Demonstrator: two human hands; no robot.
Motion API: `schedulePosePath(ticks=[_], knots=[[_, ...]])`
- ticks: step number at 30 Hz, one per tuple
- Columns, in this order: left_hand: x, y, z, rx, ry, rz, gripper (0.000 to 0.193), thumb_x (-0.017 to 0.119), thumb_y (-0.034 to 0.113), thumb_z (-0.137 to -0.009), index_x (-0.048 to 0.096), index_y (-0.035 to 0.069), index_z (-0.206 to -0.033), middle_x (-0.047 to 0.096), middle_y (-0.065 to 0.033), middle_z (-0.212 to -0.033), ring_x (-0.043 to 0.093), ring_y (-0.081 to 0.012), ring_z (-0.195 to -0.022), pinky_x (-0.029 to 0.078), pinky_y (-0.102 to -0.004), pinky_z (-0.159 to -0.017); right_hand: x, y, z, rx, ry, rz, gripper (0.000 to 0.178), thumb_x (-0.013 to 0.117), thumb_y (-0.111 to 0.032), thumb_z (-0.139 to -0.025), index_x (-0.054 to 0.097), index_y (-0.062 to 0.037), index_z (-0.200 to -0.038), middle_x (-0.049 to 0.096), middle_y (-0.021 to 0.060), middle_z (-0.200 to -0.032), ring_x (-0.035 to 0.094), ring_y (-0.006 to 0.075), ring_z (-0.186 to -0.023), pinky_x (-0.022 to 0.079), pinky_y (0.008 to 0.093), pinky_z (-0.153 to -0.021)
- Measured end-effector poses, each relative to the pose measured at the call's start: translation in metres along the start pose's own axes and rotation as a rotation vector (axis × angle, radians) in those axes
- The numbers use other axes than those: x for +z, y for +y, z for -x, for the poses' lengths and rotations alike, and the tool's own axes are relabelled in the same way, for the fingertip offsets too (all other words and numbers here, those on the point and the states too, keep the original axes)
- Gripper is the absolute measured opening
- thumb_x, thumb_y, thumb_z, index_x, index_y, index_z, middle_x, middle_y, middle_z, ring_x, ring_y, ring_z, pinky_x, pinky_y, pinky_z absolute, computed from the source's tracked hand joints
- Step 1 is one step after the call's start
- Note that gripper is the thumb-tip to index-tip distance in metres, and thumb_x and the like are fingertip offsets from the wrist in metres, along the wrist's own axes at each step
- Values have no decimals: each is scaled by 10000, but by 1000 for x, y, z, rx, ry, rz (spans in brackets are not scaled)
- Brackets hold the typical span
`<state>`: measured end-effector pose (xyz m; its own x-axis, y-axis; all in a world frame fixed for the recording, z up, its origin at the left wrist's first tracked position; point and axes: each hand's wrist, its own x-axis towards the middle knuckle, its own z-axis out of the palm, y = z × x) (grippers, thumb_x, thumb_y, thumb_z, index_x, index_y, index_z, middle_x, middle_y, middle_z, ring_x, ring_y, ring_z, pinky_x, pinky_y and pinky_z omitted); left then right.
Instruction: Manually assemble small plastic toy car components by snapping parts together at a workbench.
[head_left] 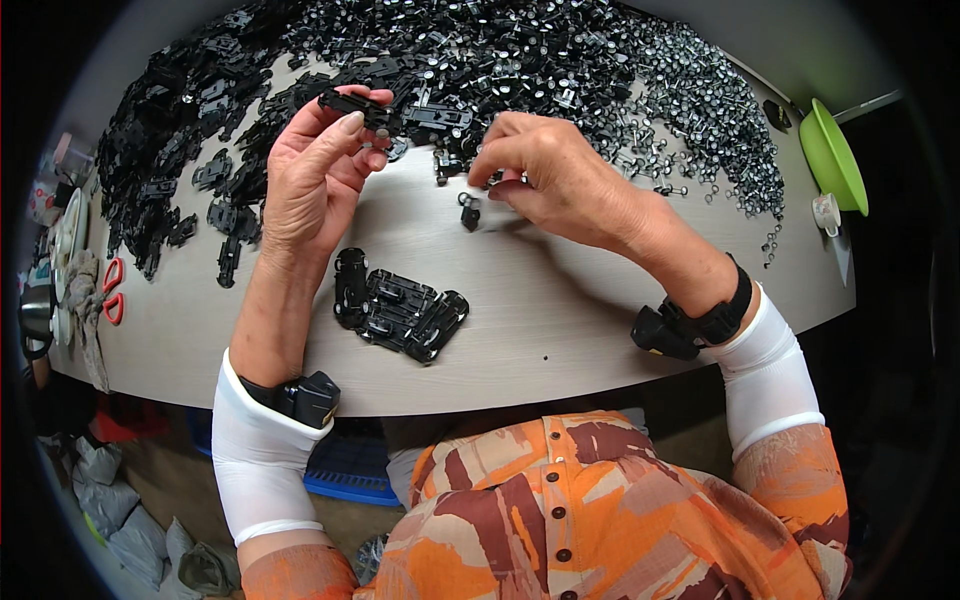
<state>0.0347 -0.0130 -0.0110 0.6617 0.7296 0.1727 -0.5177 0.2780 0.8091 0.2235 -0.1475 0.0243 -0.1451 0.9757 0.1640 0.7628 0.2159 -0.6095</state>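
My left hand (pixel 320 165) is raised over the grey table (pixel 560 300) and holds a flat black plastic piece (pixel 352 104) between thumb and fingers. My right hand (pixel 545 170) hovers to the right of it, fingertips pinched together over small dark parts near the pile's edge; whether it grips one I cannot tell. A small black part (pixel 469 212) lies on the table just below those fingertips. Close to me sits a neat cluster of black assembled pieces (pixel 398 310).
A wide heap of black plastic parts (pixel 190 140) covers the far left, and small metal pieces (pixel 690 100) are heaped at the far right. A green bowl (pixel 832 155) and a small white cup (pixel 826 212) stand at the right edge. Red-handled scissors (pixel 113 290) lie at left.
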Motion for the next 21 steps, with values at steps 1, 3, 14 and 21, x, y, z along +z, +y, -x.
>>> schedulePosePath(ticks=[1, 3, 14, 21], knots=[[1, -1, -1, -1, -8, -6, 244, 580, 23, -859, 560, 0, -1101, 619, -159, -1076, 612, -160, -762, 509, -244, -610, 0, 0, 1, -29, 48, 65, 74, 665, 5, -741, 672, 22, -813, 632, 140, -774, 632, 273, -734, 529, 339, -670], [2, -3, 0, -5, -9, -8, 253, 585, 27, -860, 557, 0, -1110, 618, -159, -1081, 614, -161, -767, 510, -244, -612, 13, 6, 2, -29, 22, 88, 81, 681, 6, -733, 662, 10, -811, 630, 121, -770, 631, 235, -703, 526, 325, -629], [3, -4, 2, -17, -38, -57, 233, 591, 52, -863, 571, 8, -1090, 622, -144, -1073, 609, -146, -761, 499, -234, -609, -4, 16, 16, -132, 69, 211, 171, 699, 15, -713, 660, 11, -879, 592, 101, -820, 604, 230, -722, 508, 326, -629], [4, -5, 3, -18, -31, -99, 234, 601, 59, -859, 573, 8, -1085, 622, -138, -1075, 602, -135, -771, 502, -229, -610, 8, -10, 8, 175, -146, 394, 207, 715, -169, -736, 603, 4, -757, 619, 158, -785, 628, 333, -786, 523, 399, -677]])
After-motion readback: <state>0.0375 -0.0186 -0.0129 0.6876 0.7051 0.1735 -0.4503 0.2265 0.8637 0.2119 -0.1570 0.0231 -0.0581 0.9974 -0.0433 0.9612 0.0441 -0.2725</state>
